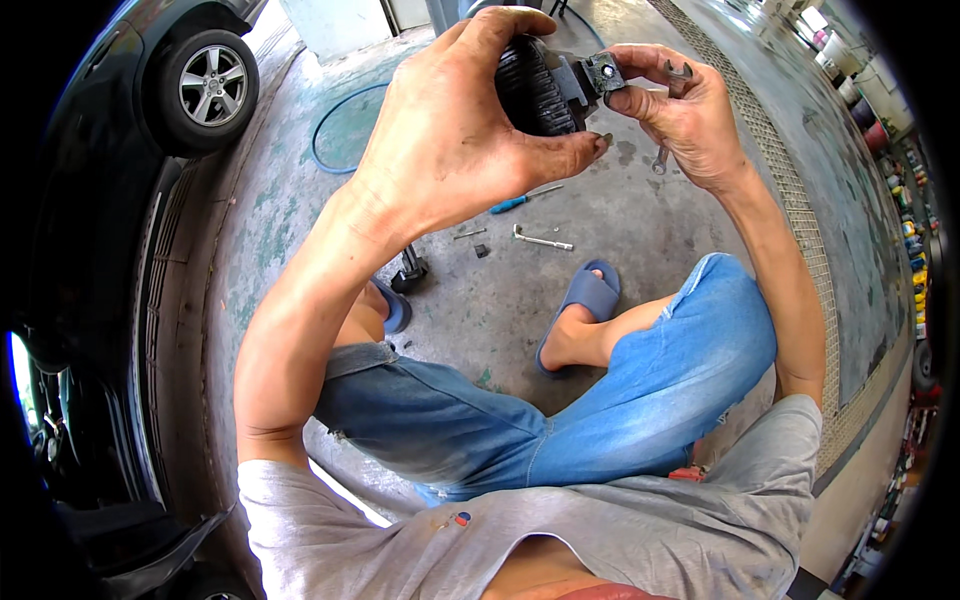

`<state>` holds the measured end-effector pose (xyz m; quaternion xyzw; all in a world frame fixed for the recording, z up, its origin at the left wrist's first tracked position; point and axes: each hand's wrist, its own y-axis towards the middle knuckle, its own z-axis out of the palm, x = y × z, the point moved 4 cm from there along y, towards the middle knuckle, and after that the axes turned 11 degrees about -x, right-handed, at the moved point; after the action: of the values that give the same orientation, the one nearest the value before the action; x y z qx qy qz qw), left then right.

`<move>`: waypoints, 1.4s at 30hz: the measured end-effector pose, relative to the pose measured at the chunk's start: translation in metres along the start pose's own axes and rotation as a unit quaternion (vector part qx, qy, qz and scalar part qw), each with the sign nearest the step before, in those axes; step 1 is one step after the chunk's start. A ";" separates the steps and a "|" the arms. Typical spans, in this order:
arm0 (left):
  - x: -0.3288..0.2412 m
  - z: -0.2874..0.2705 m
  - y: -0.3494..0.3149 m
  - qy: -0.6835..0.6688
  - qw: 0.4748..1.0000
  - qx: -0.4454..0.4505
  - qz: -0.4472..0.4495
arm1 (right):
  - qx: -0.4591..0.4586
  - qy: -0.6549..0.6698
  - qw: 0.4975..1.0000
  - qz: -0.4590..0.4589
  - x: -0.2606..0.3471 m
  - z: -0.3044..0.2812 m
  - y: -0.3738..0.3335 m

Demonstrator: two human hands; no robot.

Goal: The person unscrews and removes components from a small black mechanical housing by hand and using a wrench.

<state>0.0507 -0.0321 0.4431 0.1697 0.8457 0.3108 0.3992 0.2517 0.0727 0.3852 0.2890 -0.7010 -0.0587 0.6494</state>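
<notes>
The fingers of the left hand point(450, 130) are clamped around a black ribbed part point(535, 90), raised above the floor point(480, 315); those of the right hand point(695, 125) pinch the metal block point(602, 73) at its end. A wrench point(660, 159) seems tucked in the right hand, its middle hidden. On the floor lie a blue-handled screwdriver point(510, 205), an angled metal tool point(543, 239) and a small black piece point(481, 251).

The black ribbed part point(537, 90) blocks the gap between your left hand point(450, 130) and right hand point(695, 120). Your right could pass down to the floor point(640, 215) beside the silver wrench point(545, 240); the blue-handled screwdriver point(508, 205) lies just beyond, and your bent right leg point(690, 340) stands before your lap point(545, 450).
</notes>
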 end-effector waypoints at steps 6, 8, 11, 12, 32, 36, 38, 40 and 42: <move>-0.002 -0.002 -0.001 -0.001 1.000 -0.002 0.008 | -0.001 -0.001 1.000 0.006 0.001 -0.001 0.000; 0.008 0.000 0.001 -0.047 0.999 0.008 -0.009 | -0.004 -0.002 1.000 0.010 0.001 -0.002 0.000; -0.005 -0.002 -0.001 -0.035 0.999 0.008 -0.009 | -0.013 -0.001 1.000 -0.011 -0.005 -0.002 0.001; -0.009 -0.003 -0.002 -0.026 1.000 0.007 -0.007 | -0.020 0.002 0.999 -0.037 -0.005 -0.001 0.001; -0.015 -0.006 -0.004 0.008 0.997 -0.026 0.075 | 0.010 -0.015 1.000 0.005 0.002 0.004 -0.002; -0.016 -0.005 -0.002 0.040 0.997 -0.023 0.068 | 0.011 -0.019 1.000 0.003 0.003 0.005 -0.002; -0.016 -0.005 -0.002 0.043 0.996 -0.022 0.070 | 0.011 -0.020 1.000 0.002 0.003 0.005 -0.003; -0.015 -0.005 -0.003 0.042 0.997 -0.019 0.064 | 0.012 -0.020 1.000 0.002 0.003 0.005 -0.003; -0.014 -0.005 -0.003 0.038 0.997 -0.018 0.058 | 0.012 -0.021 1.000 0.001 0.003 0.005 -0.003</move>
<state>0.0557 -0.0439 0.4520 0.1996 0.8434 0.3544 0.3511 0.2479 0.0673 0.3861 0.2951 -0.7152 -0.0559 0.6311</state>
